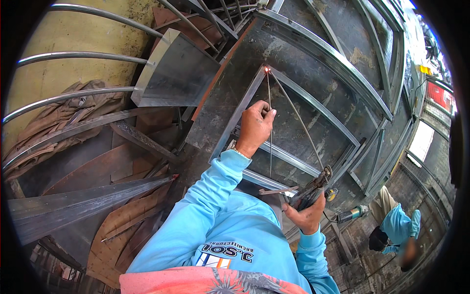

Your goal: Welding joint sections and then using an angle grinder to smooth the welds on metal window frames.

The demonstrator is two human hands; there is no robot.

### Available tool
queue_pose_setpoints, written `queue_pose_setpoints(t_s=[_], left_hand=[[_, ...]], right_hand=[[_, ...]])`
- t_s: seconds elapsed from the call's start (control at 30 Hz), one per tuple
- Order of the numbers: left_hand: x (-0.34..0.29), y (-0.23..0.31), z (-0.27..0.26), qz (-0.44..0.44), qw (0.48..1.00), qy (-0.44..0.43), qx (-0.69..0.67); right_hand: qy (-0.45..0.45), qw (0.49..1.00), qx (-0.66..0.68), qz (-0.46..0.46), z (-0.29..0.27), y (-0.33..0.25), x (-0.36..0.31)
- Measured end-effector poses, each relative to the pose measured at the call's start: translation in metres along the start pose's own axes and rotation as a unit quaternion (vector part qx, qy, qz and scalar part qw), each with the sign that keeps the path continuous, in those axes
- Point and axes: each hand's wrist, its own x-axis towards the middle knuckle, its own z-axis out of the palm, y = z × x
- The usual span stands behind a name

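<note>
In my left hand (255, 126) a thin straight metal rod (270, 152) is pinched, its far tip at a corner of a steel frame (313, 100). My right hand (308, 215) grips a welding electrode holder (317, 183), dark and worn at its jaws. A long welding electrode (295, 108) runs from those jaws up to the same corner. There a small spot (267, 70) glows red-orange where the two tips meet. The frame lies on a dark metal worktable (220, 93), with several crossbars between its sides.
Curved metal bars (83, 56) and a bent sheet-metal piece (171, 73) stand to the left. Below them lie brown cloth (63, 122), a heavy steel beam (88, 203) and cut plates. A larger frame (338, 61) is beyond. An angle grinder (350, 214) and another person (399, 223) are at the right.
</note>
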Motion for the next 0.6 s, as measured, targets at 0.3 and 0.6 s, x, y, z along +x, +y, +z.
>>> queue_pose_setpoints(t_s=[0.3, 0.6], left_hand=[[0.000, -0.002, 0.000, -0.009, 1.000, -0.006, -0.006], [0.002, 0.004, 0.001, -0.009, 1.000, 0.004, 0.015]], right_hand=[[-0.002, 0.999, -0.039, 0.020, 0.001, -0.004, 0.001], [0.009, 1.000, 0.013, 0.014, 0.006, 0.004, 0.000]])
